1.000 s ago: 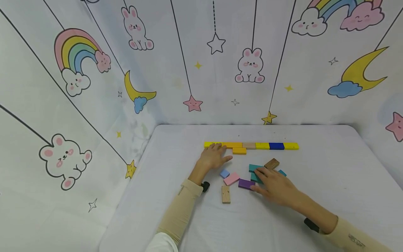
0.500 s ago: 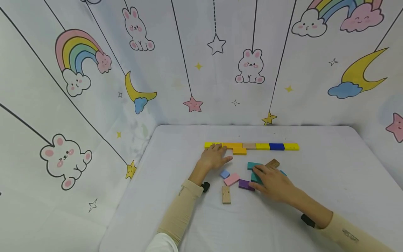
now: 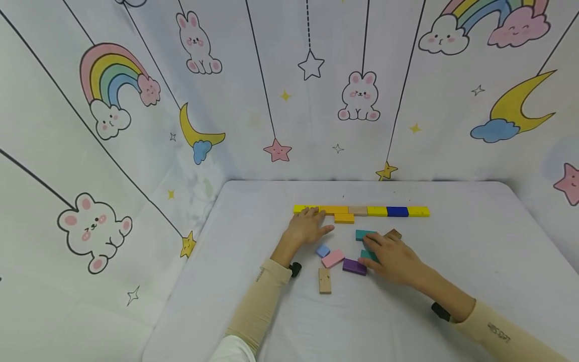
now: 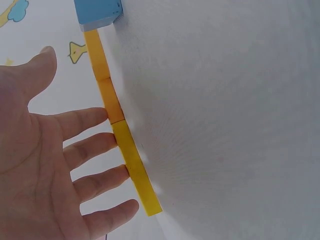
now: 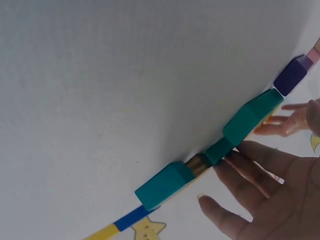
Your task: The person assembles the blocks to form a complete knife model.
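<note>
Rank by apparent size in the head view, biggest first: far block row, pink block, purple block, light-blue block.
1. Far block row
2. Pink block and purple block: too alike to rank
3. Light-blue block

On my end, the farther teal block [image 3: 364,235] looks smooth and matt; at its three o'clock, the brown block [image 3: 395,234] looks like bare wood. The white table cover [image 3: 384,322] resembles matt, faintly creased cloth.
</note>
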{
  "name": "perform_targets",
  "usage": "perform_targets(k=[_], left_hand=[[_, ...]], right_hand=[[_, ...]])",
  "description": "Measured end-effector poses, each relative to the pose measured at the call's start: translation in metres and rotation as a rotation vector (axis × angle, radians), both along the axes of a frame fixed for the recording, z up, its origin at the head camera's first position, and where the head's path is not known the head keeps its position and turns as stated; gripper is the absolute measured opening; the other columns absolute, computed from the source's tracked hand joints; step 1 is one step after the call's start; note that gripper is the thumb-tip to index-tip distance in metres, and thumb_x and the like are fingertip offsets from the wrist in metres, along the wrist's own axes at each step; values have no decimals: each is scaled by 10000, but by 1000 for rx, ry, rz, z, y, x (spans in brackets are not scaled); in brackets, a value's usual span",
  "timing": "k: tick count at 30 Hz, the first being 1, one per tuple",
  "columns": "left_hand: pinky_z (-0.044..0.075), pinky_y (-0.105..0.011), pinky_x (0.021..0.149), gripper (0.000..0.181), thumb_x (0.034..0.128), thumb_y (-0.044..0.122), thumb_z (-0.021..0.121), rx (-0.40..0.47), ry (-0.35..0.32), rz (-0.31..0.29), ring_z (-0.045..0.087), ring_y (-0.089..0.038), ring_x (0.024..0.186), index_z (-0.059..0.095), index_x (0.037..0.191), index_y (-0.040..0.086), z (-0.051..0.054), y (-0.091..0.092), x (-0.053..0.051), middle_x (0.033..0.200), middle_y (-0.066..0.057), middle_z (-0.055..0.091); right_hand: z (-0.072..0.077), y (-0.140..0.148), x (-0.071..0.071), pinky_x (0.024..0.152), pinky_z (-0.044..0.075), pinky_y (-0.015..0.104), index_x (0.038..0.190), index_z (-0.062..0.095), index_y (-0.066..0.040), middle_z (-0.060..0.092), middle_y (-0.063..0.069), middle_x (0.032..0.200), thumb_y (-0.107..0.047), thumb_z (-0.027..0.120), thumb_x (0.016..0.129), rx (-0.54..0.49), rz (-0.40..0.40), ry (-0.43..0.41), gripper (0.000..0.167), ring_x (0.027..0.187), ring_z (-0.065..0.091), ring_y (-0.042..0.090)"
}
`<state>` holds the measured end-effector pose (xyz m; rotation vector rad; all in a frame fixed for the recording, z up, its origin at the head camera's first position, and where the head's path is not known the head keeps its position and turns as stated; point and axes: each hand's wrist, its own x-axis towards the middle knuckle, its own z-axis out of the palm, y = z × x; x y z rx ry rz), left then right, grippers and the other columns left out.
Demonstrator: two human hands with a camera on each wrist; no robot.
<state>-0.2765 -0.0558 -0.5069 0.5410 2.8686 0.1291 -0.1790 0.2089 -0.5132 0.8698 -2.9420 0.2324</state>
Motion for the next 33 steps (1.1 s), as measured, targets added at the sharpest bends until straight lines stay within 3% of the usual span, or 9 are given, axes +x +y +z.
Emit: perform_targets(k=[13, 21, 33], left_hand=[[270, -554, 1255, 750, 1051, 690, 347, 1, 5, -9, 265, -307, 1572, 365, 1641, 226, 0, -1, -2, 1709, -53, 297], [268, -555, 1256, 759, 1049, 695, 347, 0, 1, -7, 263, -310, 1573, 364, 1641, 220, -1, -1, -1, 1709, -51, 297], [278, -558, 1251, 754, 1051, 690, 353, 1, 15, -13, 271, -315, 1569, 370, 1638, 218, -3, -1, -2, 1705, -53, 307]], right_hand=[[2, 2, -5, 1069, 465, 609, 1388, 639, 31, 620, 207, 1428, -478, 687, 998, 18, 6, 51, 643, 1217, 635, 393], [4, 1, -9, 1085, 441, 662, 1406, 625, 29, 604, 212, 1452, -469, 684, 1001, 11, -21, 19, 645, 1329, 584, 403], [1, -1, -18, 1073, 409, 730, 1409, 621, 30, 585, 218, 1473, -492, 652, 1013, 49, -49, -8, 656, 1361, 551, 419]])
